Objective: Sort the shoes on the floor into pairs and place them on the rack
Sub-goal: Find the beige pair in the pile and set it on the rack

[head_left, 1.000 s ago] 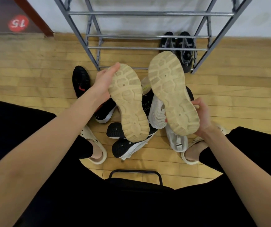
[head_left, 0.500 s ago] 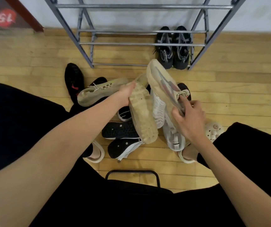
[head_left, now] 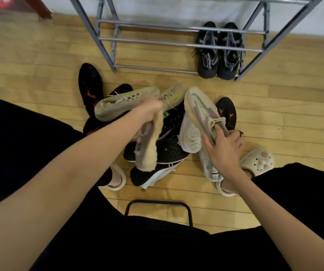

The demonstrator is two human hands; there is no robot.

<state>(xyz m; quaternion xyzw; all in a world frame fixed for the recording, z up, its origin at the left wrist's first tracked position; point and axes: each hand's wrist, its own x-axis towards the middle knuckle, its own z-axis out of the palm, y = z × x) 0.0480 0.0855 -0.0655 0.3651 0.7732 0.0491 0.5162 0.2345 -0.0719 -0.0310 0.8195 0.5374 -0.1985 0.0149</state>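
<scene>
- Beige knit shoe, right (head_left: pixel 200 108): held above the heap, toe toward 11 o'clock, upper facing the camera; the right hand (head_left: pixel 223 149) grips it at the heel, fingers curled over the collar.
- Beige knit shoe, left (head_left: pixel 147 145): motion-blurred, turned on its side, pale sole edge showing, heel hanging toward 6 o'clock; the left hand (head_left: pixel 151 110) is clamped round its upper part.
- Hands apart, one shoe each.
- Heap on the floor (head_left: pixel 284 114) beneath: black mesh shoes (head_left: pixel 169 149), a white shoe (head_left: pixel 190 137), two olive-tan laced shoes (head_left: pixel 122 104) at 10 o'clock of the left hand, black shoes with red marks (head_left: pixel 89 87) further out.
- Rack (head_left: pixel 176 44) at 12 o'clock: grey metal bars; one pair of black shoes (head_left: pixel 218 53) set side by side at its right end.
- Person's cream clogs (head_left: pixel 259 159) flank the heap.
</scene>
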